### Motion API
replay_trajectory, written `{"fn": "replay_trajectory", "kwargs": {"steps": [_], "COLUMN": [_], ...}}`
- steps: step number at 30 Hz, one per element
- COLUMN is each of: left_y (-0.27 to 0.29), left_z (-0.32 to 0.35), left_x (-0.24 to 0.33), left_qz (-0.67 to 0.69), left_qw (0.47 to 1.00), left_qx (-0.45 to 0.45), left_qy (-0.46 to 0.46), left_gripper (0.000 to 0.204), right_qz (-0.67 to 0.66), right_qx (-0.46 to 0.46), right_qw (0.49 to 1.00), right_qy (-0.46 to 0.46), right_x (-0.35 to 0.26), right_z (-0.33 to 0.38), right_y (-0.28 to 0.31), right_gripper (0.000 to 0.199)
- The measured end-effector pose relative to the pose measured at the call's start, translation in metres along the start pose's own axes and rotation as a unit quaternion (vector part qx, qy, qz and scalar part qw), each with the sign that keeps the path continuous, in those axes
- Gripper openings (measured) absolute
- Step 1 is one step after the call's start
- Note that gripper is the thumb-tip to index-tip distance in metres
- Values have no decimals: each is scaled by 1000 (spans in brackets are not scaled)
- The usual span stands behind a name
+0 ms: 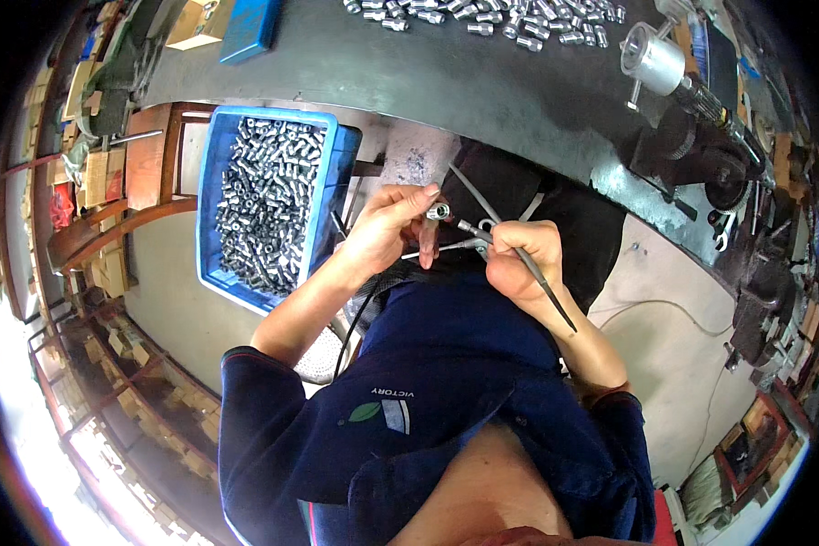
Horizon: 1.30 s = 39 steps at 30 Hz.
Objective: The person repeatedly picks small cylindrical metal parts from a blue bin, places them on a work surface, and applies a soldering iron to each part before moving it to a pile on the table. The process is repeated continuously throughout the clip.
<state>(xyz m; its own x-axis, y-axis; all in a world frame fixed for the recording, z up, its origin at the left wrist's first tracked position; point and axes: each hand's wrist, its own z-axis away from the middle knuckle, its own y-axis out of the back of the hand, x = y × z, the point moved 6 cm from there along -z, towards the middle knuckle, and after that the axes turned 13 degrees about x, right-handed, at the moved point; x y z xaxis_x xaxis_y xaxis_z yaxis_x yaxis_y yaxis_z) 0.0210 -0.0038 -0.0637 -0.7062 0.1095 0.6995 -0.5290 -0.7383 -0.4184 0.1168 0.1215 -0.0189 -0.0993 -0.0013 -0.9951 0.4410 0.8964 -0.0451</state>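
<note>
While our left hand [387, 232] pinches a small metal fitting [438, 211] at fingertip height, our right hand [523, 264] — closed around a thin pick tool [519, 259] — aims its tip at the bore; the blue bin [211, 227] of fittings sits at nine o'clock, within reach.

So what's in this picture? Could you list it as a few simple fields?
left hand: pinches a small metal fitting at its fingertips
right hand: grips a thin dark tool, its tip pointed at the fitting
bin: blue crate full of small metal parts, to the person's left
bench: dark worktop with more metal parts along its far edge
also on bench: a silver cylinder at the right
</note>
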Motion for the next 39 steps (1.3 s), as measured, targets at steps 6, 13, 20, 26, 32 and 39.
{"fn": "replay_trajectory", "kwargs": {"steps": [6, 13, 20, 26, 32, 39], "left_y": [-19, -32, -26, -8, -1, -6], "left_z": [7, 15, 10, 6, 2, 4], "left_x": [21, 27, 21, 53, 49, 44], "left_qz": [-158, -153, -140, -456, -541, -537], "left_qw": [981, 974, 981, 767, 692, 676], "left_qx": [22, 9, -11, 151, 182, 154], "left_qy": [-109, -169, -136, -425, -443, -480], "left_gripper": [24, 18, 17, 16, 21, 23], "right_qz": [60, -5, -32, 5, -83, -78], "right_qx": [-20, 12, 33, 20, -38, -29], "right_qw": [998, 1000, 997, 998, 993, 996], "right_qy": [29, 7, -59, 57, 77, 24], "right_x": [-4, 11, 24, -18, -40, -29], "right_z": [0, 8, 15, 25, 26, 25], "right_y": [-1, 0, 5, 15, -2, -10], "right_gripper": [31, 51, 46, 29, 27, 29]}}
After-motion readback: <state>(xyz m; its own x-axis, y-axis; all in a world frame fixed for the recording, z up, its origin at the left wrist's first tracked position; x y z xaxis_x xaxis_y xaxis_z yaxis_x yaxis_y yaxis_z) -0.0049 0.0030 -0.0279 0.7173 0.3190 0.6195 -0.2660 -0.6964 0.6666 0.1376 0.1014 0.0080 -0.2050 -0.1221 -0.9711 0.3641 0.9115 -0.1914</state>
